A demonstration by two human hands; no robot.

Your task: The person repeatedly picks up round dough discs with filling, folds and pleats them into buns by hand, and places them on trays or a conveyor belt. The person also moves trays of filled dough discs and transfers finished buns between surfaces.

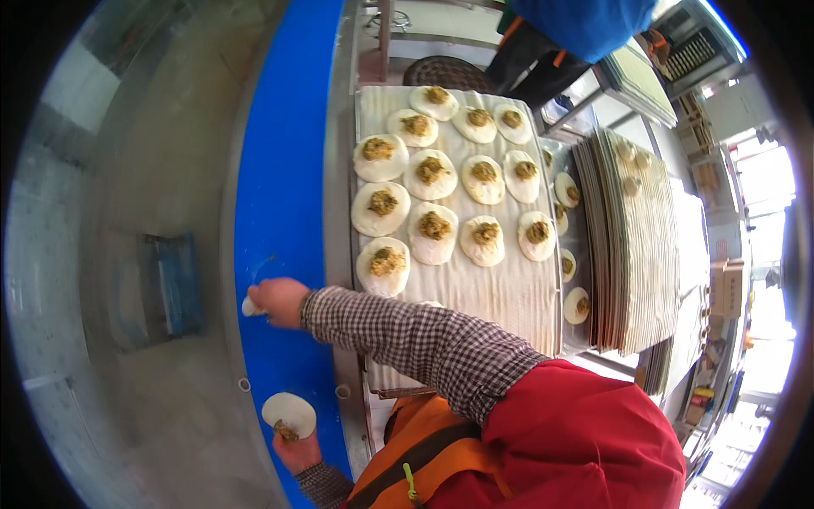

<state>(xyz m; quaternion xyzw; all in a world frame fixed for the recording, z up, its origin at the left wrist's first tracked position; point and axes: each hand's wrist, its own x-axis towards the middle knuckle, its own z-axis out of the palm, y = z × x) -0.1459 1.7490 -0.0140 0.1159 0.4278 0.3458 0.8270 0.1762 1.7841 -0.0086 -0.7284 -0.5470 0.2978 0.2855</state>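
Note:
My left hand (297, 453) is closed around the lower edge of a round white dough wrapper (290, 411), which has a lump of brown-green filling (285, 431) on it. Reaching across in a checked sleeve, my right hand (281, 303) grips a small white piece (250, 307) that looks like dough; the fingers hide most of it. Both hands are over a long blue conveyor belt (284, 170). Beside it, a cloth-lined tray (483, 297) carries several flat dough rounds (430, 176), each topped with a mound of filling.
A metal rail (341, 153) separates the belt from the tray. Farther right is a stack of cloth-covered boards (636, 246), with more filled dough rounds (577, 305) beside it. A person in a blue top (585, 25) stands at the far side near a round dark stool (445, 75).

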